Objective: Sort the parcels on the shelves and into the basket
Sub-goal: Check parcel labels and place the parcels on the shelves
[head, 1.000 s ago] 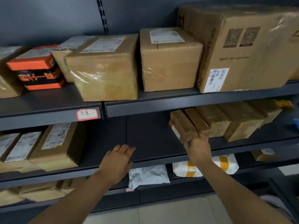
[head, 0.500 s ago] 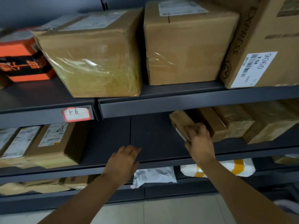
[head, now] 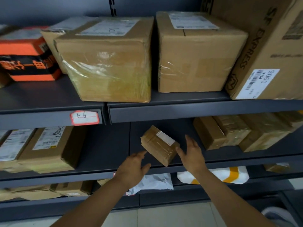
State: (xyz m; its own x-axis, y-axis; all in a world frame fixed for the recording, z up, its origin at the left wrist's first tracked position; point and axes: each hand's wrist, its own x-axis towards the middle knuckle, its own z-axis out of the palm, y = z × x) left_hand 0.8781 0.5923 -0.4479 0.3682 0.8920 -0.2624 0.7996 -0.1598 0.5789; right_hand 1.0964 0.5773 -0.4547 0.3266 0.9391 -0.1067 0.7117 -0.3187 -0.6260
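Note:
A small brown taped parcel (head: 158,145) with a white label lies tilted in the bare middle of the dark middle shelf (head: 105,145). My right hand (head: 191,154) is at its right end with straight, spread fingers, the thumb against the parcel's corner. From below on the left my left hand (head: 132,167) reaches in, fingertips at the parcel's lower left edge. Neither hand curls round it. Whether the parcel rests fully on the shelf is not clear.
A row of brown parcels (head: 229,133) fills the right of the middle shelf, and labelled flat boxes (head: 47,148) the left. Large cartons (head: 111,63) and an orange box (head: 24,59) stand above. A white bag (head: 152,182) and a white-orange bag (head: 229,174) lie below.
The small parcel has left the left end of the row and moved left into the shelf's middle. My right hand has let go of it and my left hand has come up to it.

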